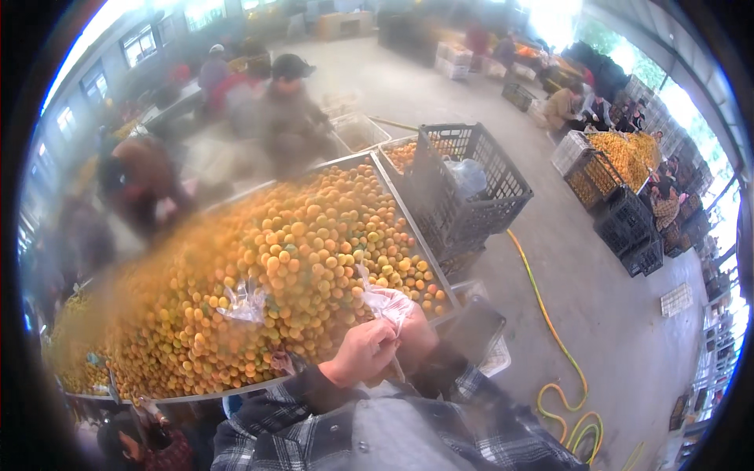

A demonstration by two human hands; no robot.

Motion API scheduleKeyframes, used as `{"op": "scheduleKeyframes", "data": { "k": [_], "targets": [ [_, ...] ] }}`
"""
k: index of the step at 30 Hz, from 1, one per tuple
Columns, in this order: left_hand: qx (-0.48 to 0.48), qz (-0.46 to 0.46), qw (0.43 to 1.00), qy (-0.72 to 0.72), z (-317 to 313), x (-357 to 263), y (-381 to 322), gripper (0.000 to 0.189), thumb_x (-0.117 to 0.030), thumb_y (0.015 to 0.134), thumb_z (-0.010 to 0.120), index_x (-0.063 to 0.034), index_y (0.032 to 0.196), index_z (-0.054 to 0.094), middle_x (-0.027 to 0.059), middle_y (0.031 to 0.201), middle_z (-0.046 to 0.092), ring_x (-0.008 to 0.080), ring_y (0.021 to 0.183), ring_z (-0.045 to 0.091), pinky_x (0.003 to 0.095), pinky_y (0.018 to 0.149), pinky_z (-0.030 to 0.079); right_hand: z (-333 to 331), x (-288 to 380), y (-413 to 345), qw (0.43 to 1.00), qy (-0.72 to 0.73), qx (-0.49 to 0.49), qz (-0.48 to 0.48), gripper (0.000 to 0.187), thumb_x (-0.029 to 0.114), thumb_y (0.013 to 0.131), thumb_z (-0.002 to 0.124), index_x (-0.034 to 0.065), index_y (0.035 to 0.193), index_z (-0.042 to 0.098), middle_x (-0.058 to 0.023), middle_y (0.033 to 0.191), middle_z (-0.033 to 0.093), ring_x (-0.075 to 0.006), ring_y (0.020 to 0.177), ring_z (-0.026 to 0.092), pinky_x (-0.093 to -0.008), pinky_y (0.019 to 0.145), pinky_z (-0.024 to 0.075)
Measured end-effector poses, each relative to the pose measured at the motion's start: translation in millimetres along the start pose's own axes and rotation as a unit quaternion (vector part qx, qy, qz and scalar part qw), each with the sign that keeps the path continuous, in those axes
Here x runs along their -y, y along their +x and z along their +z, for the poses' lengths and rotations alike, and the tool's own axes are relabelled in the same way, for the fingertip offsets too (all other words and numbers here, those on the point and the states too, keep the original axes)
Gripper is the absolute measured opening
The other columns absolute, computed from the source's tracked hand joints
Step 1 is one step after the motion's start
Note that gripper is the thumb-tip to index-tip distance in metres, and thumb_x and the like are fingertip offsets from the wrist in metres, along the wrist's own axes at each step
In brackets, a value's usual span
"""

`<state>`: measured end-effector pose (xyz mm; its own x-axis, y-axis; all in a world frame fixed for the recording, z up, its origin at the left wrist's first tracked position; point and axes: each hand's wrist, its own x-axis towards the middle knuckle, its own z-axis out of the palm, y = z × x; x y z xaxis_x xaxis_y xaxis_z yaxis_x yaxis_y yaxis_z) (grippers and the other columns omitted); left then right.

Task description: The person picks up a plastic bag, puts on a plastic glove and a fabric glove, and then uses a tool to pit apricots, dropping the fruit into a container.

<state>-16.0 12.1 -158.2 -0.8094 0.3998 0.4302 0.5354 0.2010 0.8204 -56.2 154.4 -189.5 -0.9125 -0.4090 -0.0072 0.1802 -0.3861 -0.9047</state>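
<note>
Both my hands meet above the near edge of a metal-rimmed table heaped with small round orange fruit (318, 241). My left hand (366, 350) pinches a thin, translucent whitish plastic bag (386, 301) between its fingertips. Against it, my right hand (417, 332) is partly covered by the crumpled plastic; how its fingers lie cannot be made out. Another clear plastic bag (244, 303) rests crumpled on the fruit to the left.
Dark plastic crates (471, 206), one with a clear bag inside, stand past the table's right edge. A yellow hose (551, 318) curls over the concrete floor. Several people sit or stand around fruit heaps, one beside the table's near left corner. Part of the picture is hazy.
</note>
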Motion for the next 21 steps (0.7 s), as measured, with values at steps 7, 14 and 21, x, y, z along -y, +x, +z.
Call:
{"op": "scheduleKeyframes", "data": {
  "k": [7,14,21],
  "targets": [
    [-0.034,0.015,0.999,0.015,0,-6,3,0.012,0.001,0.076,0.063,-0.0024,0.082,0.053,0.0120,0.079,0.059,0.0295,0.070,0.060,0.0340,0.061,0.047,5,2,-6,0.983,0.141,-0.063,0.102,0.044,0.012,0.092,0.049,0.0018,0.134,0.042,-0.0090,0.128,0.052,-0.0186,0.116,0.050,-0.0296,0.093,0.0421],
    [-0.015,0.073,0.997,0.022,8,-4,6,0.019,0.005,0.071,0.062,-0.0032,0.086,0.053,0.0097,0.083,0.059,0.0288,0.071,0.059,0.0326,0.061,0.048,-19,-18,6,0.992,-0.099,0.063,-0.039,0.057,0.040,0.094,0.046,0.0078,0.140,0.035,-0.0108,0.138,0.043,-0.0270,0.124,0.044,-0.0349,0.102,0.0340],
    [0.043,0.111,0.993,-0.011,20,-6,5,0.021,0.003,0.071,0.064,-0.0049,0.087,0.052,0.0102,0.081,0.058,0.0301,0.070,0.059,0.0367,0.059,0.047,0,17,24,0.984,0.179,-0.001,-0.024,0.078,0.065,0.090,0.033,0.0143,0.148,0.019,-0.0134,0.150,0.021,-0.0343,0.135,0.026,-0.0519,0.108,0.0227]
  ]
}}
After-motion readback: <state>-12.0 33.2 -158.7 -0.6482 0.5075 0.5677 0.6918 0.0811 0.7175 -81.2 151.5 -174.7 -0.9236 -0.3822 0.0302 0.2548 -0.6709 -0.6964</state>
